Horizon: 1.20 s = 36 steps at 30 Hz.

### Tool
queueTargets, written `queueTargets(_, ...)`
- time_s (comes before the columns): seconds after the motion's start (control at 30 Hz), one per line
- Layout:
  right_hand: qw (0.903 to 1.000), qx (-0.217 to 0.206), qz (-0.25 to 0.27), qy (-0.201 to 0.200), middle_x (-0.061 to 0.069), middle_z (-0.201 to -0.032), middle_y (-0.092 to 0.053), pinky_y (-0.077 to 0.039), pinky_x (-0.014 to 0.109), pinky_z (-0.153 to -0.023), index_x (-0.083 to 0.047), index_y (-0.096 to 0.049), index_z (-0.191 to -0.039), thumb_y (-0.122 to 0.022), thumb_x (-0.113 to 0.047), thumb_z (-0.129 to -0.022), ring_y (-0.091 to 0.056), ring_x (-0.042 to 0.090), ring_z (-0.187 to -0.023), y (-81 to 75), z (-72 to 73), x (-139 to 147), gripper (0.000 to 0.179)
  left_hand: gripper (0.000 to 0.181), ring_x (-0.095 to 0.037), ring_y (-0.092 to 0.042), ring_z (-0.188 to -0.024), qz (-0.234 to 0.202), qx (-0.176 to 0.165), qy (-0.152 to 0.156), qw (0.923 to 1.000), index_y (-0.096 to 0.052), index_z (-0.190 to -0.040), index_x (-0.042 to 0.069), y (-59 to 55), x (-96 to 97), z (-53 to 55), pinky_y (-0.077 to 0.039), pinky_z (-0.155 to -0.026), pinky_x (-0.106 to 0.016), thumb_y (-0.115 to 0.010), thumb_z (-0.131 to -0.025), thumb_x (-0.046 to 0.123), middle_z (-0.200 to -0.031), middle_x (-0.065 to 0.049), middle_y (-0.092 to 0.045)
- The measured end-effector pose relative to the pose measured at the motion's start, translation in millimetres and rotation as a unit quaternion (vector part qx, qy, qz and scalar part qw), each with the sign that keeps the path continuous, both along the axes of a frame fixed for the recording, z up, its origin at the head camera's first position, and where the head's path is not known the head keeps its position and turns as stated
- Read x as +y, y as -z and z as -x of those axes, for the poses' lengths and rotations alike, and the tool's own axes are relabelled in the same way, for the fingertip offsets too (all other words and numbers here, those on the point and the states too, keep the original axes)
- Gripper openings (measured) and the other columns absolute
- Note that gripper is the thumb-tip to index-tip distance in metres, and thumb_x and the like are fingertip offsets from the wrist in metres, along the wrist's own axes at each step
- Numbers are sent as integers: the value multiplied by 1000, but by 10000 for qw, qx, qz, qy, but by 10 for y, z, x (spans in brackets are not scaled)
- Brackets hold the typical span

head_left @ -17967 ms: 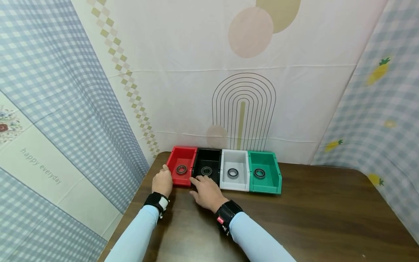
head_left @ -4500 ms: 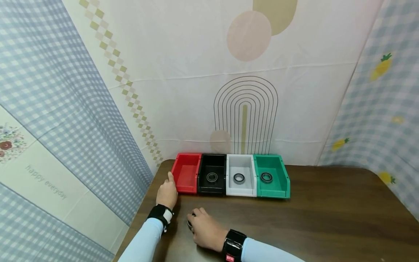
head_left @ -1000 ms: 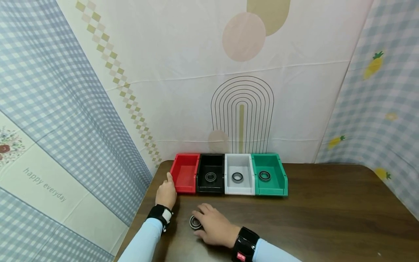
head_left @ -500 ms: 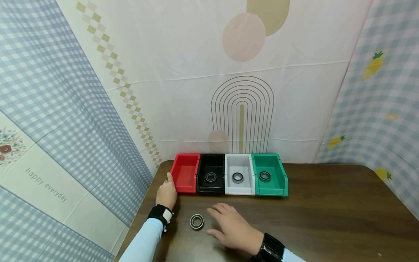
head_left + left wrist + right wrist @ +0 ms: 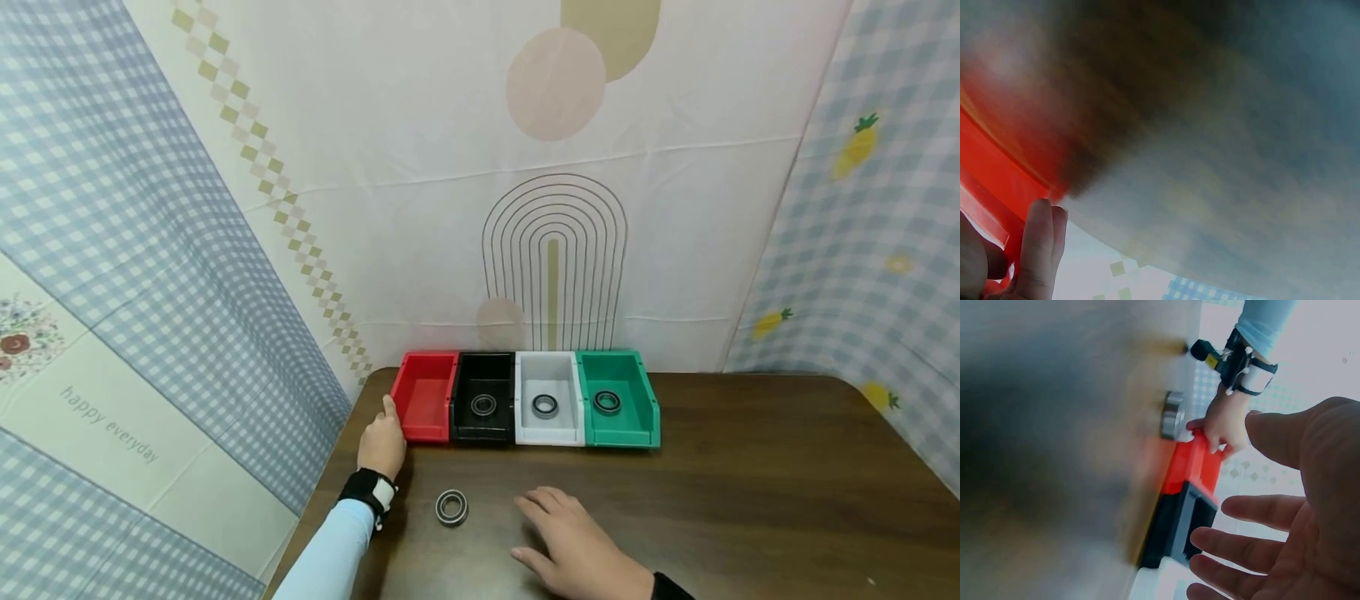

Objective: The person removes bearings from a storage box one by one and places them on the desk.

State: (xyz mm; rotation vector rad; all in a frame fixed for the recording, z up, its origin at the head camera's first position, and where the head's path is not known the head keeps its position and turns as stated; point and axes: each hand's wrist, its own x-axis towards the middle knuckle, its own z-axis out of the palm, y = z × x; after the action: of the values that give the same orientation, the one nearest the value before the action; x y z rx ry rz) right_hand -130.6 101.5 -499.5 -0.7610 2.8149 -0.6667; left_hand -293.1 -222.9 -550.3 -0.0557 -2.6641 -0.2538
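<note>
The red bin [image 5: 426, 400] is gripped at its near-left corner by the left hand [image 5: 382, 443]. To the red bin's right, a black bin [image 5: 484, 373], a white bin [image 5: 545, 375] and a green bin [image 5: 617, 375] are set in a row, one bearing [image 5: 483, 415] contained in each. A loose bearing [image 5: 452, 521] is laid flat on the table [image 5: 750, 483] in front of the red bin. The right hand [image 5: 576, 543], fingers parted, is held forward and right of the red bin, nearer the camera.
</note>
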Motion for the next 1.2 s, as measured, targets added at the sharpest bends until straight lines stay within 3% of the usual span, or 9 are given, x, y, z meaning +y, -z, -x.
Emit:
queueTargets(0.3,9994,-83,209,258,8,-142,-66,-50,62,-110,-9,-64,-146,-69,-52,-101,-60,34,-135,171,-63,238,62,57,-42,-73,-65,56,-17,-6,10000,-51,-144,-17,-26,1,5,-63,-60,-51,-69,-91,-4,-81,-27,-70)
queueTargets(0.77,9976,-199,322,583,10,-146,-64,-49,64,-112,-9,-62,-147,-70,-50,-102,-59,34,-137,122,-48,371,62,60,-44,-72,-66,-228,-209,153,9994,-49,-145,-17,-46,-18,-22,-62,-63,-55,-68,-89,-6,-80,-26,-69)
queueTargets(0.97,9963,-294,418,692,13,-145,-65,-48,67,-112,-7,-63,-146,-71,-48,-101,-58,37,-138,140,-39,422,61,52,-46,-71,-67,-426,-56,322,9986,-49,-145,-15,-60,-39,-28,-60,-62,-58,-65,-99,3,-76,-25,-68)
queueTargets(1.07,9959,-295,428,746,13,-146,-65,-47,67,-113,-7,-63,-146,-71,-48,-101,-58,37,-138,150,-40,422,61,54,-47,-72,-71,-458,-160,226,9986,-49,-149,-12,-94,-39,-53,-60,-64,-60,-64,-103,11,-83,-27,-70)
queueTargets(1.2,9954,-312,433,795,12,-145,-66,-47,67,-113,-8,-64,-145,-71,-48,-101,-59,36,-137,149,-52,421,60,56,-51,-71,-92,-661,-381,-31,9971,-47,-154,-8,-192,-15,-129,-61,-73,-63,-62,-105,17,-109,-35,-69)
